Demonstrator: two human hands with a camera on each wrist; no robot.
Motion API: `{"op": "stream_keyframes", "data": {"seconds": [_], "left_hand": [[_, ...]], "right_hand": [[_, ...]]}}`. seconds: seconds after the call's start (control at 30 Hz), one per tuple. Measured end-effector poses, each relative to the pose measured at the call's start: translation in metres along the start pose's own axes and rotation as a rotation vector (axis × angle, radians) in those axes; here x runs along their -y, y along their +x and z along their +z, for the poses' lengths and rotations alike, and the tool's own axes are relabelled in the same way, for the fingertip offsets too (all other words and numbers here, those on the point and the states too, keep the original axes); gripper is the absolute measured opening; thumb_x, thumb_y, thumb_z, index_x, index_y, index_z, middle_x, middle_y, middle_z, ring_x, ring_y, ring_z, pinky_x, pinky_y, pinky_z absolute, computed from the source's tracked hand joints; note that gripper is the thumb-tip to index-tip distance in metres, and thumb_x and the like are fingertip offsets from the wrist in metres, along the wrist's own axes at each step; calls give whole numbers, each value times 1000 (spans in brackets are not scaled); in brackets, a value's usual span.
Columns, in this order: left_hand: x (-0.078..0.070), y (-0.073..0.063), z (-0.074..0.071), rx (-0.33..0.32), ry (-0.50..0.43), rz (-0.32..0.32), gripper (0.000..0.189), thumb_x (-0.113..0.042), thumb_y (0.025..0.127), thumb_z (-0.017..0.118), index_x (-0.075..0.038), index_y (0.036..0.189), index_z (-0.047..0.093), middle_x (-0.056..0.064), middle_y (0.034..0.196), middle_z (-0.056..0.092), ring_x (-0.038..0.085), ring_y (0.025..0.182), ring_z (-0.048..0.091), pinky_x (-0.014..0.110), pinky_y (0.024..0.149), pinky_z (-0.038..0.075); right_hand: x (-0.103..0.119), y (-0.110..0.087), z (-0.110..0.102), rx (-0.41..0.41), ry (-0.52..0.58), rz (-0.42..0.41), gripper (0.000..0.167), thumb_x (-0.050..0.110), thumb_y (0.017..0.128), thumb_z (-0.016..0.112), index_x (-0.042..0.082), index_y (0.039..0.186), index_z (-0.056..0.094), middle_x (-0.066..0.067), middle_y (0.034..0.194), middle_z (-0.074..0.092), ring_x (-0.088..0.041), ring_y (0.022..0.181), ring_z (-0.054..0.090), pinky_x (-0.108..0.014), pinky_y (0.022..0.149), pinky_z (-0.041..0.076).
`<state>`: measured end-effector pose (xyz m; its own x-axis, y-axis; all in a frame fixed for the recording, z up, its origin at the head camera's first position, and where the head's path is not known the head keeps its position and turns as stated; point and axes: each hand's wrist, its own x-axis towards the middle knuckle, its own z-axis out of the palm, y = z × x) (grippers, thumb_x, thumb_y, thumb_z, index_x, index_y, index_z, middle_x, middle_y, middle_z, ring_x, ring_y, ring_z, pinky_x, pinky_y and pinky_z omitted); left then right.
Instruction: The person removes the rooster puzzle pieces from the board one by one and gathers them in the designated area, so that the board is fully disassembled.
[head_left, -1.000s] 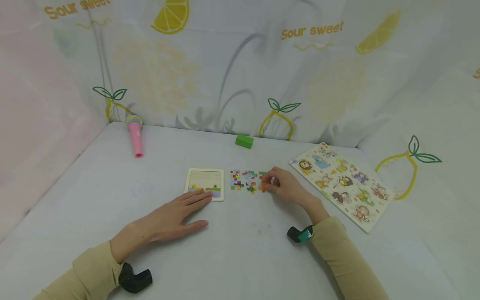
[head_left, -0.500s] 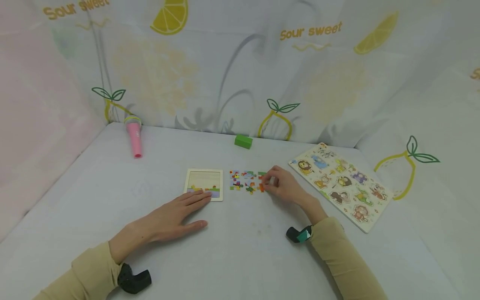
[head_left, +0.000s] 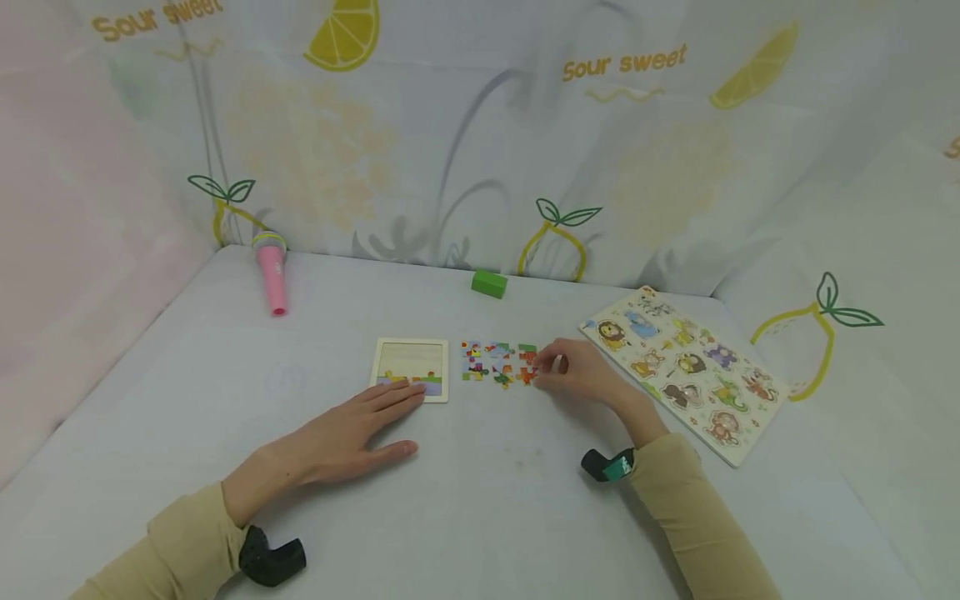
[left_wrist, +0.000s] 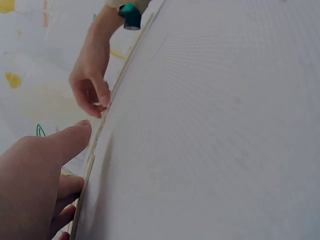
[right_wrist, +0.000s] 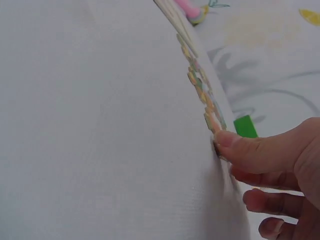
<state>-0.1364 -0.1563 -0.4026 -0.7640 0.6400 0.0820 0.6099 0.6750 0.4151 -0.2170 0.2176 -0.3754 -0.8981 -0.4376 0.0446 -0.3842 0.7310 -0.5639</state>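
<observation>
In the head view, a small square wooden puzzle tray (head_left: 411, 342) lies mid-table, with coloured pieces along its lower part. The straight fingers of my left hand (head_left: 352, 433) rest over its near edge, thumb spread to the side. Right of the tray, several loose jigsaw pieces (head_left: 474, 372) lie in rows. My right hand (head_left: 581, 373) is at the right end of these rows, thumb and fingers curled. In the right wrist view, the thumb (right_wrist: 245, 150) presses at the end of the line, over a dark-edged puzzle piece (right_wrist: 219, 149) mostly hidden by it.
An animal peg puzzle board (head_left: 686, 371) lies slanted on the right, close to my right forearm. A green block (head_left: 489, 284) stands at the back. The pink toy microphone (head_left: 273, 275) lies at back left, by the printed cloth backdrop (head_left: 420, 150).
My right hand has shifted slightly to the right, uncovering more of the orange pieces in the last column. The left hand stays on the tray.
</observation>
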Motion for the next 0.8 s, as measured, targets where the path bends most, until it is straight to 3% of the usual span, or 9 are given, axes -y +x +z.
{"op": "stream_keyframes", "data": {"seconds": [0.47, 0.7, 0.8], "left_hand": [[-1, 2, 2, -30, -33, -10, 70, -59, 98, 53, -18, 154, 41, -4, 160, 36, 25, 151, 28, 49, 119, 30], [1, 6, 0, -180, -25, 21, 37, -24, 95, 70, -10, 128, 66, 4, 137, 57, 27, 130, 50, 48, 107, 44], [5, 7, -6, -239, -10, 3, 33, -14, 90, 75, -8, 121, 67, 8, 132, 60, 29, 126, 52, 48, 104, 47]], "right_hand": [[-1, 0, 0, 25, -26, 48, 20, 19, 87, 79, 9, 103, 72, -2, 92, 65, -14, 76, 53, -28, 68, 45], [1, -2, 0, 22, -29, 43, 20, 19, 87, 79, 9, 103, 73, -2, 90, 64, -15, 76, 53, -28, 69, 44], [2, -2, -1, 22, -31, 40, 20, 19, 87, 79, 9, 103, 72, -2, 89, 63, -15, 76, 53, -28, 69, 44]]}}
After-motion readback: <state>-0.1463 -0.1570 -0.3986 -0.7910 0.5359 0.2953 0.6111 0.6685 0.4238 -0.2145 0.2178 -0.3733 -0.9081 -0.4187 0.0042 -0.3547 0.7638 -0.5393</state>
